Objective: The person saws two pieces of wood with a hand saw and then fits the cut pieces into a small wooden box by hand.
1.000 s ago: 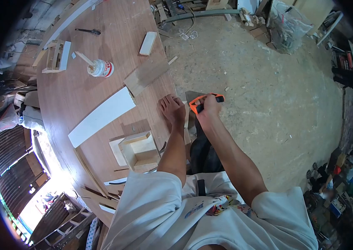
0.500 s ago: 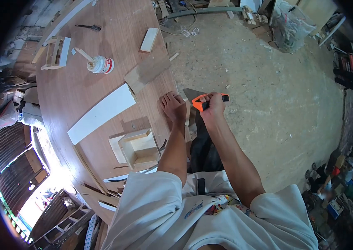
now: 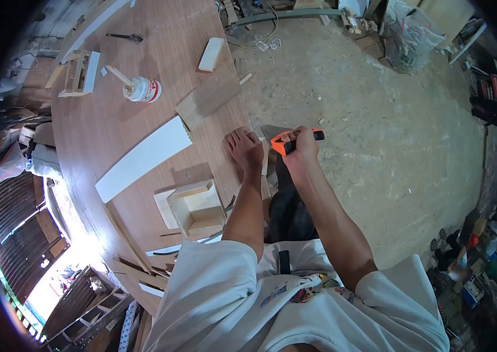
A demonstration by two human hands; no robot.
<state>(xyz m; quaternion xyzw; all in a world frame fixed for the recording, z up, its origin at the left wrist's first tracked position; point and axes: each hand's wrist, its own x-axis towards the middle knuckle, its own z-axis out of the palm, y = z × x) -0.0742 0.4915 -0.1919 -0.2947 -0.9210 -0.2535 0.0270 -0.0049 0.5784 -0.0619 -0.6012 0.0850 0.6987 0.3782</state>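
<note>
My right hand [image 3: 300, 142] is closed round the orange-and-black handle [image 3: 279, 144] of what looks like a hand saw, just off the table's right edge; its blade is hidden from this angle. Palm down at that same edge, my left hand [image 3: 244, 146] presses on the surface with its fingers lying forward. A pale piece of wood [image 3: 264, 157] shows just beyond the edge, between the two hands. My dark-trousered leg is below them.
On the brown wooden table [image 3: 102, 123] are a curved white board [image 3: 143, 158], a small open wooden box [image 3: 197, 210], a flat wood offcut [image 3: 210, 102], a white block [image 3: 210, 54], a white jar [image 3: 143, 90] with a stick in it, and a dark brush [image 3: 125, 38]. Plastic bag [image 3: 409, 38] on the floor.
My right hand and the saw handle have shifted slightly up and to the right. My left hand stays in its place at the table edge.
</note>
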